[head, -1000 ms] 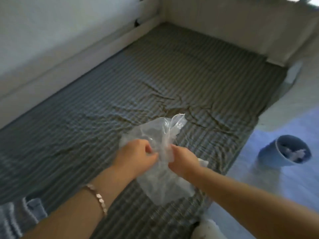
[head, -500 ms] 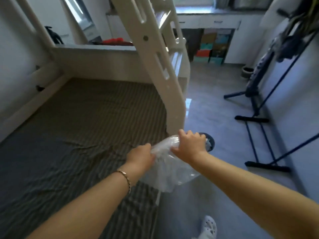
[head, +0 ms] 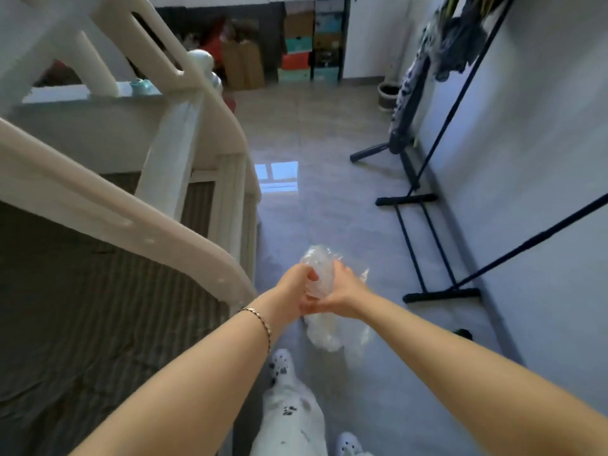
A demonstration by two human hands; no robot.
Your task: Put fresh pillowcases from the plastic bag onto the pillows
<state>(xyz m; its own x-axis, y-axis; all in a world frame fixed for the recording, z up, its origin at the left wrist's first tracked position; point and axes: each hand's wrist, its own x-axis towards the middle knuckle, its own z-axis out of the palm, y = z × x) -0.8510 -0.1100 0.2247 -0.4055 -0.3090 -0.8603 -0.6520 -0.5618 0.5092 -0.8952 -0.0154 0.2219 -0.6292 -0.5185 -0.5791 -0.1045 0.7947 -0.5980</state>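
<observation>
Head camera, looking steeply down past outstretched arms toward floor (head: 329, 199).

I see the plastic bag (head: 321, 274), clear and crumpled into a wad, gripped between left hand (head: 293, 286) and right hand (head: 343, 292), its loose end hanging above the floor (head: 329, 209).

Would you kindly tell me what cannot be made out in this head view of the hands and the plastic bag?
1. Bag contents: head view; crumpled, blurred film and both hands cover it.
2. Grip of left hand and right hand: head view; fingers overlap and blur, so which ones pinch the film is unclear.
3. Pillows: none in view; the bed is cut off by the left edge.
4. Boxes print: head view; too small and blurred.
</observation>
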